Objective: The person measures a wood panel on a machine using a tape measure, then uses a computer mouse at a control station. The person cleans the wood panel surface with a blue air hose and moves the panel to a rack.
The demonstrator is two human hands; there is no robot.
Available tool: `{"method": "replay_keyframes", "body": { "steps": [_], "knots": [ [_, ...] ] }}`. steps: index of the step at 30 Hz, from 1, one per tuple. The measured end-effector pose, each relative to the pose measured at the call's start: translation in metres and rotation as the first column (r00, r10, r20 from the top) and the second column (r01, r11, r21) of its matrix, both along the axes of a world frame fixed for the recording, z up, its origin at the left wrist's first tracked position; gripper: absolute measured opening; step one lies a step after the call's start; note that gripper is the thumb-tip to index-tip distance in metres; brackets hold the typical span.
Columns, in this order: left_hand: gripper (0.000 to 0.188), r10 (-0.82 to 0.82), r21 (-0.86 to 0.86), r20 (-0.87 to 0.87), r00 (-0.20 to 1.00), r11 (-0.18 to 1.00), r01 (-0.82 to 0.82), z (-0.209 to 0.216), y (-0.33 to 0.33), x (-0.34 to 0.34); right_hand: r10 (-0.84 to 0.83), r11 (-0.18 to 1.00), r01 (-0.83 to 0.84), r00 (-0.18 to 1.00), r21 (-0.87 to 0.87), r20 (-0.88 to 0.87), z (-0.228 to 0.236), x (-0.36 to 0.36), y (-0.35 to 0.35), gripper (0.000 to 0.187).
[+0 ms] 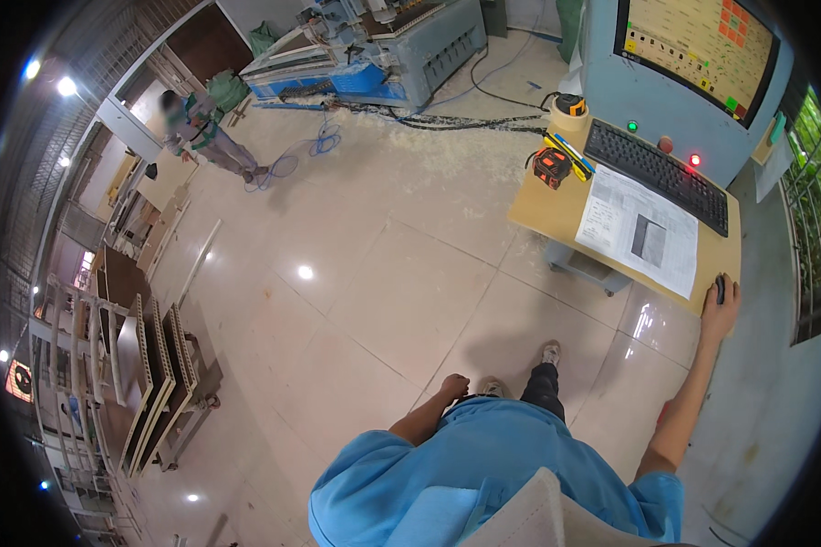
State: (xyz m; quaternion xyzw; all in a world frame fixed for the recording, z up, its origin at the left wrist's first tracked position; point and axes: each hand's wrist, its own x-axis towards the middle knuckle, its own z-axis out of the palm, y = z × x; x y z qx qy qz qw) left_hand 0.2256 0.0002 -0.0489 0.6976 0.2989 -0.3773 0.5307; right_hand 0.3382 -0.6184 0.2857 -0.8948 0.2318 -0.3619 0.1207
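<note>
A workshop with a pale tiled floor (401, 273) dusted with sawdust spreads below, a blue woodworking machine (374, 55) at its far end and racks of cut panels (146, 383) along the left. At the right stands a control console with a monitor (698, 50) above a wooden desk (547, 205). The right hand (719, 305) lies curved over a black computer mouse (720, 289) at the desk's near right corner — fingers draped on top, palm cupping it. Beside it lies a printed sheet (639, 228), with a black keyboard (657, 173) along the desk's far edge. An orange-and-black tape measure (552, 167) sits near the far left corner (a roll of tape (570, 105) just behind it). The left hand (453, 387) hangs loosely curled at the waist, holding nothing. Another person (201, 128) stands far off.
</note>
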Motion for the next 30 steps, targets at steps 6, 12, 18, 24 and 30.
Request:
{"method": "replay_keyframes", "body": {
  "steps": [6, 12, 18, 24, 30],
  "knots": [
    [0.027, 0.007, -0.069, -0.004, 1.0, 0.998, -0.008, -0.001, 0.002, 0.0, 0.001, 1.0, -0.001, 1.0, -0.009, 0.005, -0.001, 0.0, -0.002, 0.041],
    [0.026, 0.015, -0.039, 0.004, 1.0, 0.999, -0.015, 0.004, 0.001, 0.003, 0.011, 1.0, -0.011, 1.0, 0.005, -0.003, 0.0, 0.0, -0.001, 0.043],
    [0.027, -0.005, -0.026, -0.004, 1.0, 1.0, 0.005, 0.01, 0.001, 0.003, 0.012, 1.0, -0.012, 1.0, -0.001, 0.014, -0.002, 0.0, -0.001, 0.042],
    [0.014, 0.032, -0.025, 0.025, 0.999, 0.999, -0.031, 0.018, -0.001, 0.002, 0.021, 1.0, -0.021, 0.999, 0.002, 0.025, -0.003, -0.001, -0.001, 0.042],
    [0.025, 0.028, -0.04, -0.024, 0.999, 0.999, -0.029, 0.012, 0.002, 0.004, 0.011, 1.0, -0.011, 1.0, 0.006, 0.029, 0.001, 0.0, 0.003, 0.041]
  ]
}}
